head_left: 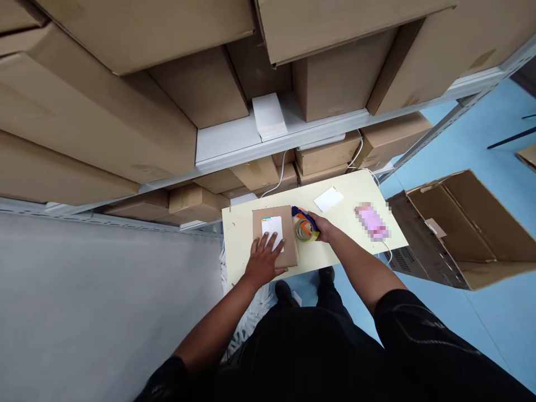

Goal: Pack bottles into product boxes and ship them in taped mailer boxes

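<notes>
A small brown cardboard box (274, 213) lies on the pale yellow table (238, 245), with a white card (272, 226) on its top. My left hand (265, 258) rests on the box with its fingers spread, the fingertips over the card's lower part. At the box's right side, my right hand (322, 228) is wrapped round a tape dispenser (301, 213), blue and orange, fitted with a roll of yellowish tape (307, 231). The dispenser's head is right by the box's edge; whether it touches I cannot tell.
Another white card (329, 199) and a blurred pink item (372, 222) lie on the table's right. Metal shelving (293, 137) with large cartons rises behind. An open carton (469, 223) stands on the blue floor at the right. White paper strips (251, 312) are below the table.
</notes>
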Demonstrator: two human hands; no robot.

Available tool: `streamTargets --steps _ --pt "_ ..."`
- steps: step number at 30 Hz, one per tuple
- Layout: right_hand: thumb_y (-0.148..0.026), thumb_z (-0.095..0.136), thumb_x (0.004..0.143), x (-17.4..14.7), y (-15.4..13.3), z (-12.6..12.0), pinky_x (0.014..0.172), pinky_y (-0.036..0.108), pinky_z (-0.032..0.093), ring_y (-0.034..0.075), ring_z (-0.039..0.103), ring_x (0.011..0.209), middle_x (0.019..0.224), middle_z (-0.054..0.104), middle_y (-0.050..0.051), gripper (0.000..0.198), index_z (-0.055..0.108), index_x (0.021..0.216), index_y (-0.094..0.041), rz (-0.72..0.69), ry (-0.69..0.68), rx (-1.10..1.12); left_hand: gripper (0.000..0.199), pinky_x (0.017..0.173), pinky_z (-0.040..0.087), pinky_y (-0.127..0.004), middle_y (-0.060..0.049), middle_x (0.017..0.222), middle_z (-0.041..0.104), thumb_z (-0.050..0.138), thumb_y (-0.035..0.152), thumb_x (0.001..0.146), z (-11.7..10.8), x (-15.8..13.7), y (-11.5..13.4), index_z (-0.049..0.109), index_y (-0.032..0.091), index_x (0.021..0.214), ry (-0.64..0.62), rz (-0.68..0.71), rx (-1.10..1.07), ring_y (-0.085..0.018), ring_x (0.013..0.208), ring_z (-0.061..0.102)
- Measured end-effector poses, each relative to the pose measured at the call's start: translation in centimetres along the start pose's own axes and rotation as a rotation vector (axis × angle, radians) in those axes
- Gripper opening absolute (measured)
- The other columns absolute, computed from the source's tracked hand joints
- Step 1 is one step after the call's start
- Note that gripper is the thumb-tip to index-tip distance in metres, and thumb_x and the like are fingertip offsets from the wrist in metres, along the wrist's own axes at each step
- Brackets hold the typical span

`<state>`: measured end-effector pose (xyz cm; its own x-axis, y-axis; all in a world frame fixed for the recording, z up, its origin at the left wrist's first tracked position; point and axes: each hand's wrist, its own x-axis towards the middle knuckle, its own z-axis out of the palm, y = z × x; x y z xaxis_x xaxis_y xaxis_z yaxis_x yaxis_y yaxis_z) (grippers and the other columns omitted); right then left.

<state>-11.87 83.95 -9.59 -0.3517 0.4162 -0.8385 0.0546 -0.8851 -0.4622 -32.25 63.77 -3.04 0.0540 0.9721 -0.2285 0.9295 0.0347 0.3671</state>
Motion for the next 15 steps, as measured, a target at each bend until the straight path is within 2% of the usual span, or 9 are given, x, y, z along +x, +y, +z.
streamTargets --steps 4,8,11,13,15 --pt "-0.064 0.064 0.094 1.6 -2.0 1.4 0.063 0.032 0.06 0.019 0.07 0.064 0.078 0.076 0.007 0.045 0.068 0.097 -0.019 0.153 0.019 -0.015 0.103 0.126 -0.001 -0.066 -0.01 0.174 0.023 0.078 0.067 0.076 0.8 1.0 0.4 0.037 0.032 0.163 0.049 -0.04 0.163 -0.043 0.16 0.014" --pt "-0.066 0.06 0.095 1.2 -0.2 -0.5 0.061 0.032 0.06 0.019 0.07 0.063 0.078 0.077 0.006 0.048 0.069 0.101 -0.019 0.156 0.026 0.007 0.098 0.125 -0.001 -0.07 -0.008 0.173 0.025 0.071 0.073 0.08 1.2 1.1 0.3 0.036 0.036 0.163 0.056 -0.049 0.228 -0.042 0.16 0.014" --pt "-0.064 0.053 0.1 -1.2 4.2 -3.0 0.071 0.036 0.063 0.022 0.075 0.075 0.09 0.079 0.008 0.049 0.07 0.11 -0.019 0.181 -0.07 0.107 0.095 0.124 0.007 -0.069 -0.007 0.173 0.026 0.069 0.072 0.082 1.2 0.8 0.3 0.035 0.037 0.164 0.056 -0.076 0.233 -0.041 0.161 0.012" --pt "-0.061 0.05 0.101 -3.6 8.6 -4.4 0.082 0.038 0.063 0.023 0.077 0.086 0.098 0.08 0.009 0.049 0.07 0.113 -0.018 0.204 -0.167 0.236 0.096 0.124 0.013 -0.068 -0.006 0.173 0.025 0.068 0.072 0.082 1.1 0.8 0.3 0.033 0.036 0.164 0.045 -0.088 0.224 -0.041 0.161 0.01" --pt "-0.063 0.053 0.1 -6.0 13.6 -4.9 0.087 0.037 0.062 0.024 0.077 0.089 0.098 0.08 0.009 0.05 0.072 0.111 -0.018 0.278 -0.208 0.321 0.097 0.123 0.017 -0.067 -0.006 0.174 0.023 0.068 0.072 0.082 1.1 1.2 0.5 0.032 0.035 0.165 0.033 -0.108 0.214 -0.04 0.162 0.008"
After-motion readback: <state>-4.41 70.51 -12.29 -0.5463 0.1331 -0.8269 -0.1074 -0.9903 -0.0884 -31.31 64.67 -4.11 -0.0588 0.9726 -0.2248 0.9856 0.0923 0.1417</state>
